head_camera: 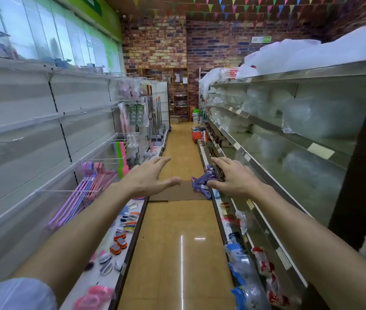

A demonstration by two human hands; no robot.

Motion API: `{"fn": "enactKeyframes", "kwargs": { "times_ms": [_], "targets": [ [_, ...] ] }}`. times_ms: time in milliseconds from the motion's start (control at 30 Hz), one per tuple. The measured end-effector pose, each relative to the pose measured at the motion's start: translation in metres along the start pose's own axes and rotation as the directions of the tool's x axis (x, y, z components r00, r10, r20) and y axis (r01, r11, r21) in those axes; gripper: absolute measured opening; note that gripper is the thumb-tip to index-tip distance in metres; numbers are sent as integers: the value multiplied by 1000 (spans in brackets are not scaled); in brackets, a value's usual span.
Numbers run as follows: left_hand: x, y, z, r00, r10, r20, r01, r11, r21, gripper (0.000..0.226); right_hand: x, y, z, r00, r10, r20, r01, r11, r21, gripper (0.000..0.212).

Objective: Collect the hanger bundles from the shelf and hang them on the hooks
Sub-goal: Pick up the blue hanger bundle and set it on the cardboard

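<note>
Both arms out: left hand (148,177) spread wide, holding nothing; right hand (233,177) grip touching the purple hanger bundle (202,182), hold unclear.

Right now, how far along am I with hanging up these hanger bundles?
Done: pink and purple hangers already hang on a hook on the left wall. In hand: your right hand reaches a purple hanger bundle by the right shelf; your left hand is open. Left: carry it across and hang it.
</note>
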State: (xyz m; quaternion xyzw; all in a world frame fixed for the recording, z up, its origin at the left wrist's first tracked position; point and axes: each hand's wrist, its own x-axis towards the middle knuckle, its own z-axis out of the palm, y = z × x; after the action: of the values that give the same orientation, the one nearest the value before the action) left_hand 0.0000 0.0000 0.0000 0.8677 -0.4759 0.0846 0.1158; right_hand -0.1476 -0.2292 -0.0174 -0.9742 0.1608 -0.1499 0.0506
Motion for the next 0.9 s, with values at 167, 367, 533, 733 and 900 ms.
{"fn": "enactKeyframes", "kwargs": {
  "times_ms": [167, 367, 533, 733, 900],
  "targets": [
    [76, -43, 16, 1000, -8, 3, 8, 999, -36, 99, 74, 13, 20, 999, 40, 25, -40, 999, -3, 88],
    [169, -97, 35, 999, 35, 0, -35, 999, -39, 94, 168, 28, 45, 998, 64, 9, -64, 998, -19, 87],
    [238, -128, 55, 999, 44, 28, -42, 997, -61, 93, 235, 51, 69, 995, 93, 26, -92, 996, -14, 86],
    [329, -161, 81, 997, 56, 48, -53, 997, -63, 93, 327, 88, 92, 995, 96, 25, -96, 995, -5, 85],
    [425, -193, 102, 998, 34, 50, -32, 998, -49, 93, 424, 132, 109, 997, 79, 18, -79, 997, -3, 84]
  ]
}}
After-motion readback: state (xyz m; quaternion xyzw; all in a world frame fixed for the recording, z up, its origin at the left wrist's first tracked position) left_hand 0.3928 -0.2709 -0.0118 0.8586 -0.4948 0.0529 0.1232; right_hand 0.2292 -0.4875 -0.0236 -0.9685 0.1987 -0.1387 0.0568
